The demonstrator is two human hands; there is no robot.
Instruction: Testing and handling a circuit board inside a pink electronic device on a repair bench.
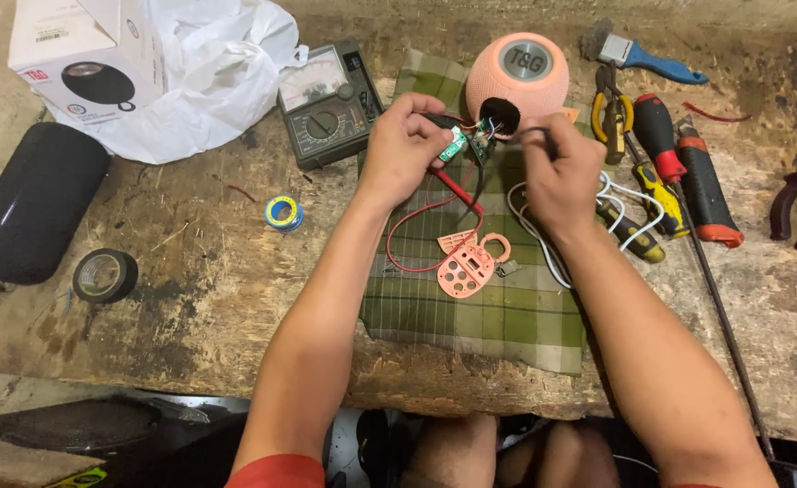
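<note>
Small green circuit board (454,145) sat just in front of the opening of the round pink speaker (517,77), at the far edge of the green plaid cloth (471,316); thin wires ran from board into the speaker shell; left hand (401,149) was closed, pinching the board and a black probe between fingertips; right hand (557,172) was closed around a thin tool, tip at the speaker opening, kind of tool too small to tell; red lead (417,221) looped over the cloth toward the analog multimeter (329,104) at left; pink perforated cover (466,267) lay on the cloth below the hands; white cable (534,244) beside right wrist; screwdrivers (679,172) and pliers (611,117) lay at right on the wooden bench (209,298); solder spool (284,213), black tape roll (105,275), black cylinder speaker (32,203) at left
</note>
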